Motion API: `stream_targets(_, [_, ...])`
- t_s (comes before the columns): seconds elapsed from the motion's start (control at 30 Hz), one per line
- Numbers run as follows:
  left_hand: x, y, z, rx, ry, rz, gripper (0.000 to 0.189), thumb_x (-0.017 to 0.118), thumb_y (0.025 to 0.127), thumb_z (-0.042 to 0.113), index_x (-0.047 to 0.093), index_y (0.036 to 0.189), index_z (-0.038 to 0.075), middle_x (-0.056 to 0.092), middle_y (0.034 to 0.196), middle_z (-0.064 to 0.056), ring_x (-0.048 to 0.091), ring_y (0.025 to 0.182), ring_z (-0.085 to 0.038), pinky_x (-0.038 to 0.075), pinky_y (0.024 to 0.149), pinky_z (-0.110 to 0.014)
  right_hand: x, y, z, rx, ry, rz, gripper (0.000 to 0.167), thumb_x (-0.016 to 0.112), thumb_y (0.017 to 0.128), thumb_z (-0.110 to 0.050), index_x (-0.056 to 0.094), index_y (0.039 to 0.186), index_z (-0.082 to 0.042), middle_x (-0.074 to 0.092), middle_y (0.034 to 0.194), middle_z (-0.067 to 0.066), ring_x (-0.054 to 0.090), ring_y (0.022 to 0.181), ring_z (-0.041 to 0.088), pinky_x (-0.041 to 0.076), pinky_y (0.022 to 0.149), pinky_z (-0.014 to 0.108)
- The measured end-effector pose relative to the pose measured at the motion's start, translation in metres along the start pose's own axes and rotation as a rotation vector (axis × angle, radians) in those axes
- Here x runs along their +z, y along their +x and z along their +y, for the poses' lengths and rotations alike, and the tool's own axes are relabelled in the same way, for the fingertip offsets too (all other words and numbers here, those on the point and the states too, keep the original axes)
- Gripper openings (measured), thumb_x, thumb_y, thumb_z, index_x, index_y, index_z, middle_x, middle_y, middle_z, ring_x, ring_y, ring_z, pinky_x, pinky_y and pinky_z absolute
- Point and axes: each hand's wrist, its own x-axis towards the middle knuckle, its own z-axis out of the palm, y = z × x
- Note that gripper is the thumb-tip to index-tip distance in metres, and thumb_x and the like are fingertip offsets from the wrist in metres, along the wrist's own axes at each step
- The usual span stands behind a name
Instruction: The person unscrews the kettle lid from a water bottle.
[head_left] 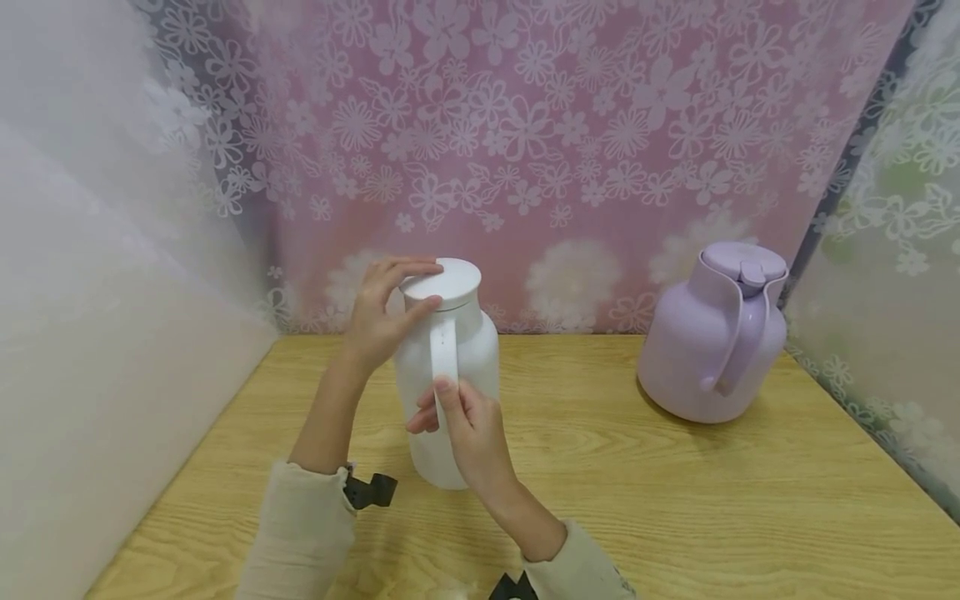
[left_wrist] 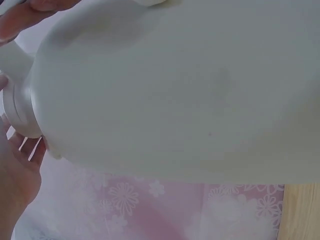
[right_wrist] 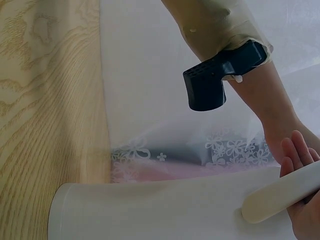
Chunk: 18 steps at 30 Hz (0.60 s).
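Observation:
A white thermos jug (head_left: 480,354) stands upright at the middle of the table, its handle turned toward me. My left hand (head_left: 375,321) grips the round white lid (head_left: 457,282), fingers over its top and thumb at the near rim. In the left wrist view, that left hand (left_wrist: 20,177) lies about the lid and neck, and the jug's body (left_wrist: 165,95) fills most of the picture. My right hand (head_left: 480,429) holds the lower part of the white handle (head_left: 444,346), thumb along it. The right wrist view shows the handle's lower end (right_wrist: 265,205) beside the right fingers (right_wrist: 295,150).
A lilac thermos jug (head_left: 693,358) with a lidded spout stands at the right rear of the wooden table (head_left: 637,492). Behind hangs a pink flowered curtain (head_left: 525,167); pale sheets close off both sides. A black camera mount (head_left: 371,490) is on the left wrist.

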Motion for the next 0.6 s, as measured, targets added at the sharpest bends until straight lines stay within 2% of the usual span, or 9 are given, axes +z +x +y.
stream_targets(0.07, [0.002,0.001,0.002,0.016,0.047,0.032,0.045,0.068,0.079,0.045,0.066,0.105,0.009,0.059,0.109,0.000,0.042,0.102,-0.019,0.031,0.089,-0.039,0.000,0.000,0.001,0.002,-0.002,-0.001,0.029,0.037,0.098,-0.001,0.057,0.080,0.007,0.064,0.065,0.018,0.064,0.061,0.031,0.052,0.058,0.041])
stream_targets(0.23, [0.007,0.006,0.005,0.091,0.181,0.103,0.038,0.083,0.066,0.027,0.068,0.096,0.009,0.056,0.090,-0.002,0.039,0.087,-0.021,0.032,0.076,-0.034,0.000,0.000,0.001,0.010,-0.004,0.003,0.029,0.036,0.099,-0.001,0.057,0.080,0.007,0.064,0.064,0.018,0.064,0.061,0.030,0.051,0.058,0.040])
stream_targets(0.3, [0.009,0.008,0.008,0.107,0.250,0.117,0.039,0.085,0.063,0.027,0.069,0.093,0.009,0.052,0.084,-0.002,0.038,0.084,-0.022,0.033,0.073,-0.034,0.000,0.000,0.001,0.013,-0.004,0.007,0.029,0.036,0.099,-0.001,0.057,0.079,0.007,0.064,0.064,0.018,0.064,0.062,0.031,0.051,0.058,0.039])
stream_targets(0.47, [0.012,0.013,0.015,0.084,0.403,0.120,0.044,0.084,0.061,0.041,0.067,0.087,0.010,0.046,0.079,-0.001,0.038,0.082,-0.022,0.037,0.068,-0.033,0.000,0.000,0.000,0.011,0.000,0.009,0.029,0.037,0.098,0.000,0.057,0.080,0.007,0.064,0.064,0.018,0.064,0.062,0.031,0.051,0.058,0.038])
stream_targets(0.6, [0.011,0.014,0.019,0.054,0.448,0.096,0.046,0.083,0.062,0.044,0.065,0.087,0.009,0.044,0.079,-0.002,0.039,0.083,-0.023,0.037,0.068,-0.034,0.001,0.000,0.000,0.009,0.000,0.006,0.028,0.037,0.098,0.000,0.057,0.080,0.008,0.064,0.065,0.018,0.064,0.062,0.031,0.052,0.059,0.037])
